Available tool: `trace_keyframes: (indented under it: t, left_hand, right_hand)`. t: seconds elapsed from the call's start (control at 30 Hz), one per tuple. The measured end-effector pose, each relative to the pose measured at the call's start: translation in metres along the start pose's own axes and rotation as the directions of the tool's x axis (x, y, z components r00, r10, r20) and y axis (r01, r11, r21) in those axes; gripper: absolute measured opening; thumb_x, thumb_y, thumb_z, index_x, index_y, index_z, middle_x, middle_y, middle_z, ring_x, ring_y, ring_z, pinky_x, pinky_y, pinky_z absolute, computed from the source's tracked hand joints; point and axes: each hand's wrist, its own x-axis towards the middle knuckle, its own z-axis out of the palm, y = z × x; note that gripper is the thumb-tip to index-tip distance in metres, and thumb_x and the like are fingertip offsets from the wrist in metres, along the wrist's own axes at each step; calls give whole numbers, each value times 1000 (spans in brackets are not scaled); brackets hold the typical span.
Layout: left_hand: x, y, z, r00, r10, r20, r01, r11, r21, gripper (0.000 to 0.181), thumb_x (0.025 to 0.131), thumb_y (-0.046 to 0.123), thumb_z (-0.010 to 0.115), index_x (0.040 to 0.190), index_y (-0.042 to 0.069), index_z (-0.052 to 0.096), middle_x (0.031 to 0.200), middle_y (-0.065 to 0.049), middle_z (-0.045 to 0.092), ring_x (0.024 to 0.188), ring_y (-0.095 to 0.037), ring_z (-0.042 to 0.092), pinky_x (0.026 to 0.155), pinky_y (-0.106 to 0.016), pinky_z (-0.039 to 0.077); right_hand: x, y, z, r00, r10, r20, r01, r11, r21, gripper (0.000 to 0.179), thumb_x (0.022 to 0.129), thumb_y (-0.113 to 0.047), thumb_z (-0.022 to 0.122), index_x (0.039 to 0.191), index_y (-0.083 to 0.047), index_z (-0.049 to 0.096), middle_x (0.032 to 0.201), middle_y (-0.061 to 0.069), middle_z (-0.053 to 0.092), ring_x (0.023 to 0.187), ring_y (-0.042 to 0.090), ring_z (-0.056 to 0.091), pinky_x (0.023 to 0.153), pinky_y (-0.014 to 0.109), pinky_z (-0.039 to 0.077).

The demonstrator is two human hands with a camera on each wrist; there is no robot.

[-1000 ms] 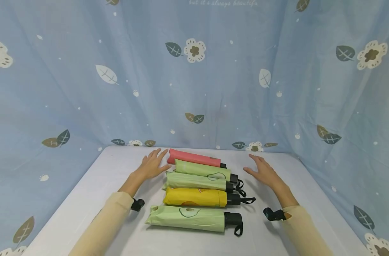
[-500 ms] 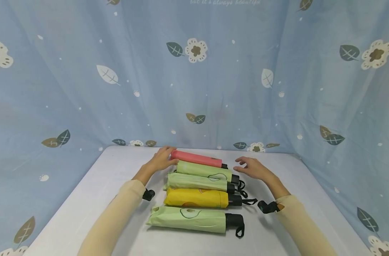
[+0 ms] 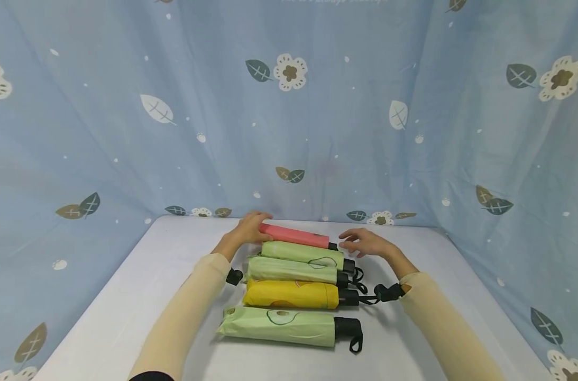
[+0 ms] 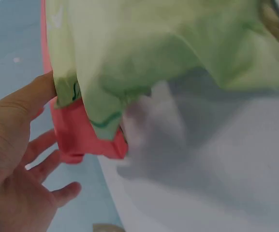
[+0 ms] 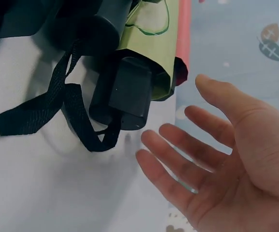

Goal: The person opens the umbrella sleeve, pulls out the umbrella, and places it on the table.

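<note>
You wear a plain cream left sleeve [image 3: 186, 312] and a matching right sleeve [image 3: 448, 328], ending just behind your bare left hand [image 3: 247, 231] and right hand [image 3: 368, 243]. A small, blocky black left wrist unit [image 3: 234, 276] and a similar right wrist unit [image 3: 388, 292] jut inward at the sleeve ends.

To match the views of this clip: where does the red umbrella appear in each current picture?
Head: red umbrella just below centre, farthest in the row.
Left wrist: red umbrella left of centre, beside the left hand.
Right wrist: red umbrella, a narrow strip at top, right of centre.
Shared landmark: the light green umbrella next to it.
</note>
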Motion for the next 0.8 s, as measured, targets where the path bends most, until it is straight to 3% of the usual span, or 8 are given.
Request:
trace_keyframes:
  t: [0.33, 0.53, 0.8]
  left_hand:
    - [14, 0, 7, 994, 5, 110, 4, 997, -81, 57, 88, 27, 75, 138, 7, 55, 132, -18, 60, 118, -31, 58, 101, -45, 47]
    - [19, -1, 11, 989, 8, 150, -4, 1000, -25, 45, 92, 31, 70, 131, 10, 61, 124, -13, 64, 105, -25, 59, 94, -42, 48]
    - [26, 7, 15, 987, -64, 147, 66, 998, -5, 46, 89, 42, 71, 124, 13, 66, 115, -7, 67, 94, -21, 59, 85, -40, 47]
  right_hand:
    - [13, 3, 6, 999, 30, 27, -31, 998, 58, 49, 103, -23, 52, 143, 4, 44, 137, 29, 54, 106, 41, 64, 83, 47, 57]
    - [21, 8, 9, 999, 44, 17, -45, 997, 67, 50, 103, -23, 53, 144, 3, 43, 138, 29, 53, 106, 40, 64, 82, 47, 57]
    - [28, 11, 9, 997, 76, -3, -76, 994, 83, 53, 102, -23, 53, 147, 3, 39, 142, 31, 48, 97, 26, 67, 79, 46, 58]
